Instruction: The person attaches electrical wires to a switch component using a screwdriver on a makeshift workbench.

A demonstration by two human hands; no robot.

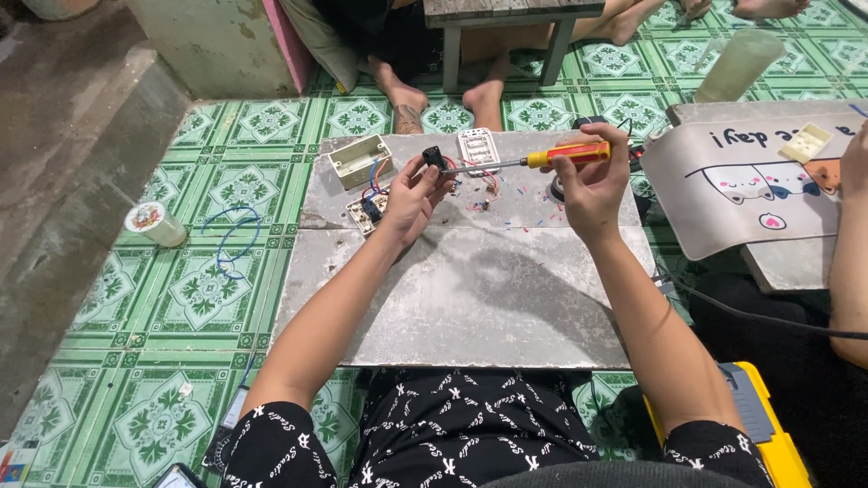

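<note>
My left hand pinches a small black electrical part above a grey board. My right hand grips a screwdriver with a yellow and orange handle. Its metal shaft points left, with the tip against the black part. Just behind the hands a white switch plate lies on the board. A cream wall box with red and blue wires sits to the left. Another small switch part lies under my left wrist.
Bits of cut wire are scattered on the board. A blue wire loop and a small round tub lie on the green tiled floor at left. Another person's arm rests by a printed mat at right. A yellow case sits near my right knee.
</note>
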